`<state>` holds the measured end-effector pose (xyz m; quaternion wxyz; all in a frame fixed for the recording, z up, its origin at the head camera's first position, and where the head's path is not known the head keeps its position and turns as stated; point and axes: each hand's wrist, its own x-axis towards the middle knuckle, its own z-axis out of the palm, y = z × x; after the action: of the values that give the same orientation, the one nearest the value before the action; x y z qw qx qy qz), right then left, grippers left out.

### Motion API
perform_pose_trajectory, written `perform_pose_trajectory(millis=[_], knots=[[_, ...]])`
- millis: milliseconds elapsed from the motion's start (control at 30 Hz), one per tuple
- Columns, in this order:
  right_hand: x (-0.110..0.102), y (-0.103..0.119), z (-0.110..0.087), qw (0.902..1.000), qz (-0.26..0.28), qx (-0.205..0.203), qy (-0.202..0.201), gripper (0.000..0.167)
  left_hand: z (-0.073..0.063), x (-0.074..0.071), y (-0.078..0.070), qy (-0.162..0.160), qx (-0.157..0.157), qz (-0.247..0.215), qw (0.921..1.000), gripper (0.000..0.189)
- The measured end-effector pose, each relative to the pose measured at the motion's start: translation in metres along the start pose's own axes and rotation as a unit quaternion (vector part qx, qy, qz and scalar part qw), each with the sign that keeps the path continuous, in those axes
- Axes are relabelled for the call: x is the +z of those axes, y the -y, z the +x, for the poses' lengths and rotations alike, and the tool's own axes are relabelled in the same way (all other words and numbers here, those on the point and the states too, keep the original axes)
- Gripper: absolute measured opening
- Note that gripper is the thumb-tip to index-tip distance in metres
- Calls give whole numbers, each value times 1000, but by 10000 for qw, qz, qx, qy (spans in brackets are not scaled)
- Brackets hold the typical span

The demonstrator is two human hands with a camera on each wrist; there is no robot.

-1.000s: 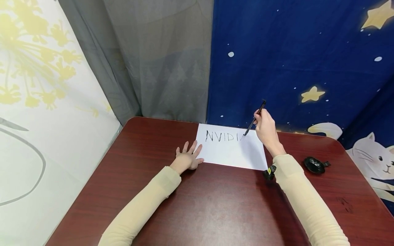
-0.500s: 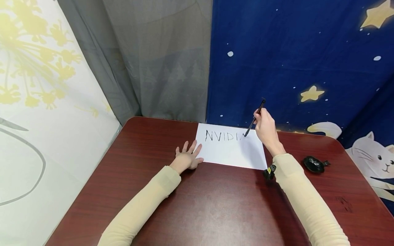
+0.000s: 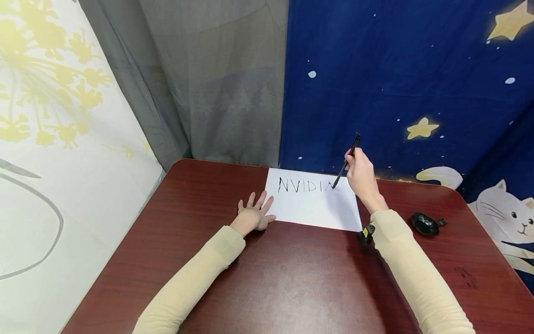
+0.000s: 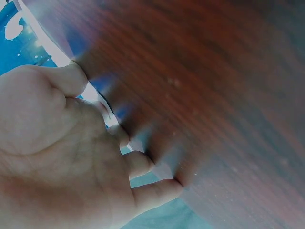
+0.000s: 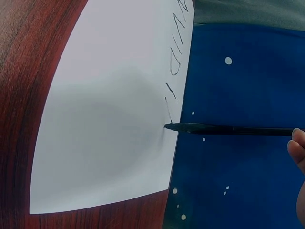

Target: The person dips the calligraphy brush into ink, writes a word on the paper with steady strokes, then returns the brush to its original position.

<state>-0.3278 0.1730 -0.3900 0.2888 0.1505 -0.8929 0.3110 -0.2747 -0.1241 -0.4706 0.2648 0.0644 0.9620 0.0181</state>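
Note:
My right hand [image 3: 362,178] holds a thin black writing brush [image 3: 341,171] partway up its handle. The brush is tilted, its dark tip touching the white paper [image 3: 308,208] near the upper right. Black letters [image 3: 303,185] reading "NVIDI" run along the paper's top, followed by slanted strokes at the tip. In the right wrist view the brush tip [image 5: 171,126] meets a stroke, and only a few fingertips [image 5: 298,148] show. My left hand [image 3: 255,215] rests with spread fingers at the paper's left edge; in the left wrist view its fingertips [image 4: 174,186] touch the table.
A small black dish [image 3: 425,224] with a short handle stands right of my right forearm. Dark smudges [image 3: 466,277] mark the reddish-brown table [image 3: 288,278]. Behind its far edge hang grey [image 3: 225,93] and blue star-patterned curtains [image 3: 354,83]. A black device [image 3: 366,234] sits on my right wrist.
The brush tip has slid slightly down and to the right, and a second slanted stroke after the last "I" has lengthened. My left hand stays in place.

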Motion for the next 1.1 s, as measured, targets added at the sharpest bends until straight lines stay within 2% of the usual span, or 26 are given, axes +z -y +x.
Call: perform_pose_trajectory(millis=[700, 933, 1100], knots=[[0, -1, 0, 9999, -108, -80, -83, 26, -6, -3, -2, -40, 17, -8, 10000, 65], [0, -2, 0, 9996, -65, -223, -143, 25, -6, -2, -1, -49, -37, 24, 10000, 66], [-2, 0, -1, 9998, -80, -149, -113, 25, -6, -2, -2, -69, -5, 42, 10000, 66]])
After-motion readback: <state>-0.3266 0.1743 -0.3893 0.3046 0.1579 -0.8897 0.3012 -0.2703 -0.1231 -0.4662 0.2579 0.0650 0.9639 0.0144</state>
